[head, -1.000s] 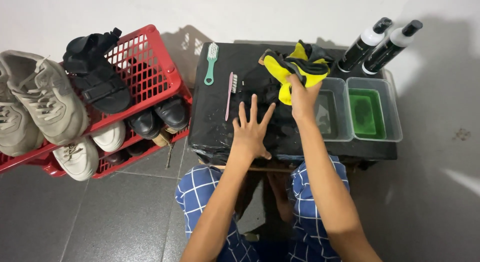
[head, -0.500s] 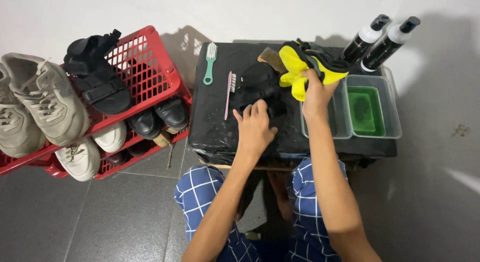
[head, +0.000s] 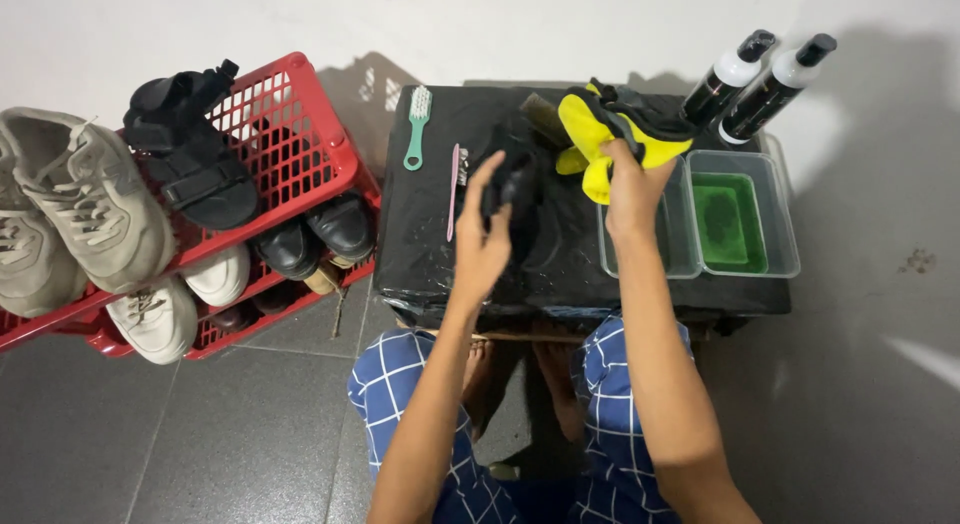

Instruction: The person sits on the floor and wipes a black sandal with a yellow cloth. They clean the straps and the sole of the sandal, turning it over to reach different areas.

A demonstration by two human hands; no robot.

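My left hand grips a black shoe lying on the black-covered table. Its fingers wrap the shoe's near side. My right hand holds up a yellow and black shoe above the table, beside the clear tub. A wooden brush lies just behind the black shoe, partly hidden by the yellow shoe.
A green brush and a pink toothbrush lie on the table's left. A tub of green liquid and two black spray bottles stand at right. A red rack of shoes stands left.
My left hand went from lying flat and spread on the table to closing on the black shoe. My right hand lifted the yellow shoe higher and a little to the right.
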